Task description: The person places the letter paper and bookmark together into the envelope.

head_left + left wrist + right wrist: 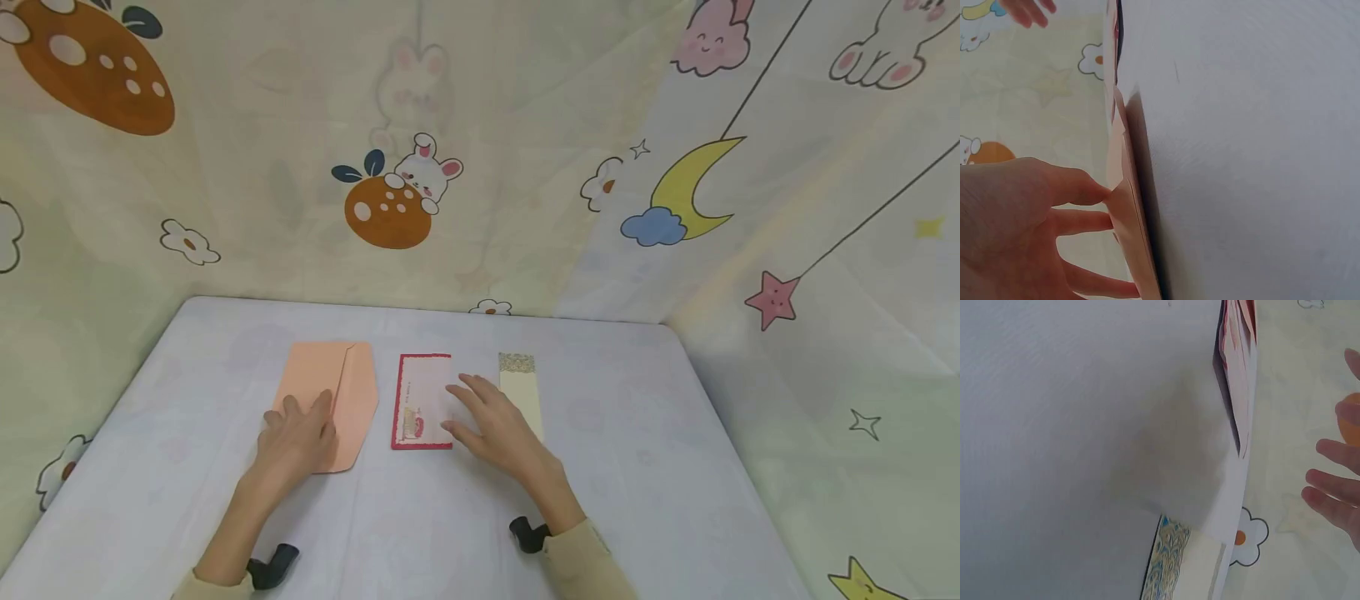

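Note:
A peach paper envelope (358, 417) with an unfolded flap lies on the left of the white table. My left hand (294, 440) rests on it, its spread fingertips touching the paper; the left wrist view shows thumb and fingers on the envelope (1129, 219). To its right is a folded card (426, 396) with a red border and a small printed picture. My right hand (501, 429) is raised beside the card's right edge, fingers spread and holding nothing. Partly behind that hand lies a cream paper strip (523, 387) with a patterned gold band at its top.
The white table (637, 467) has rounded far corners. A patterned fabric wall (525, 208) with rabbits, flowers, stars and a moon rises behind it and along both sides. Black devices (274, 567) are worn at the wrists.

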The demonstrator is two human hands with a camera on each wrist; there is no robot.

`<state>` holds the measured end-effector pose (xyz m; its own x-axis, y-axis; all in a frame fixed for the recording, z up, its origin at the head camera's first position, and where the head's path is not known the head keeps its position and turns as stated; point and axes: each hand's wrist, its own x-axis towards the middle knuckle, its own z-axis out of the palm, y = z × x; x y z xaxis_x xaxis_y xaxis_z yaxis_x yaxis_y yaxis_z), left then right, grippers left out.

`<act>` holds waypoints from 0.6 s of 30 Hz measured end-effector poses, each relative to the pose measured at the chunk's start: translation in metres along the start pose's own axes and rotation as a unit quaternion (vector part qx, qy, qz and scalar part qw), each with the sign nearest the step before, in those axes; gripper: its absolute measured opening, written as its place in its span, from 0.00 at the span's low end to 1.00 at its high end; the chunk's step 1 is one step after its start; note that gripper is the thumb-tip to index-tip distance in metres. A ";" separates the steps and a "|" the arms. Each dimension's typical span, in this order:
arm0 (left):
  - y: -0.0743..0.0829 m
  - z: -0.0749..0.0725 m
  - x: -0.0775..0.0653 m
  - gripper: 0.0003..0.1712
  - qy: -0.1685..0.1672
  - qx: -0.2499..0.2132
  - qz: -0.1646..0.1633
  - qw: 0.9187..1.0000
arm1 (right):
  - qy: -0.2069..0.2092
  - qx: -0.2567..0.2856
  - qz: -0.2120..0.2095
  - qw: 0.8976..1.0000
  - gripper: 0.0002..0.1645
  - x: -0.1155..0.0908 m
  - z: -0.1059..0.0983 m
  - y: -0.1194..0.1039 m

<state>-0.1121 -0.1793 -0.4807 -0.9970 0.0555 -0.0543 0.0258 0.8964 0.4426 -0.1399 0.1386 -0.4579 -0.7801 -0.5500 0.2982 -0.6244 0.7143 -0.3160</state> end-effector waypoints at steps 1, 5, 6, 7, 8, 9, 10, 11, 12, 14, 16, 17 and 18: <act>0.000 0.000 0.000 0.27 0.002 0.000 0.000 1.000 | -0.001 -0.002 -0.005 1.000 0.31 0.001 0.002 -0.001; -0.001 0.002 -0.001 0.25 0.008 0.005 -0.001 1.000 | -0.019 0.000 -0.008 1.000 0.30 0.006 0.007 -0.007; -0.001 0.002 -0.001 0.23 0.009 0.007 -0.001 1.000 | -0.026 0.001 -0.007 1.000 0.30 0.007 0.008 -0.009; -0.002 0.002 -0.001 0.23 0.009 0.009 -0.002 1.000 | -0.033 0.003 -0.005 0.999 0.30 0.008 0.009 -0.010; -0.002 0.002 -0.001 0.22 0.009 0.010 -0.002 1.000 | -0.040 0.003 -0.004 0.999 0.30 0.009 0.009 -0.012; -0.002 0.002 0.000 0.22 0.009 0.011 -0.002 1.000 | -0.045 0.002 -0.003 0.999 0.30 0.010 0.011 -0.013; -0.002 0.002 0.000 0.22 0.010 0.012 -0.002 1.000 | -0.050 -0.001 -0.002 0.999 0.30 0.012 0.012 -0.015; -0.001 0.002 0.000 0.22 0.009 0.012 -0.001 1.000 | -0.053 -0.003 -0.002 0.999 0.30 0.013 0.014 -0.016; -0.001 0.002 0.000 0.21 0.009 0.012 -0.001 1.000 | -0.056 -0.005 -0.002 0.998 0.30 0.014 0.015 -0.018; -0.001 0.002 0.000 0.21 0.009 0.011 0.000 1.000 | -0.062 -0.008 -0.002 0.998 0.29 0.017 0.018 -0.020; -0.001 0.002 0.000 0.20 0.009 0.012 0.001 1.000 | -0.073 0.000 0.000 0.997 0.28 0.020 0.020 -0.023; -0.001 0.002 0.000 0.20 0.009 0.013 0.001 1.000 | -0.080 0.005 0.002 0.997 0.27 0.021 0.021 -0.025; -0.001 0.002 0.000 0.20 0.010 0.014 0.002 1.000 | -0.088 0.010 0.005 0.996 0.27 0.022 0.021 -0.027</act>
<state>-0.1121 -0.1792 -0.4834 -0.9982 0.0501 -0.0342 0.0313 0.9078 0.4182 -0.1414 0.0977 -0.4619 -0.7805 -0.6109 0.1325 -0.6151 0.7127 -0.3372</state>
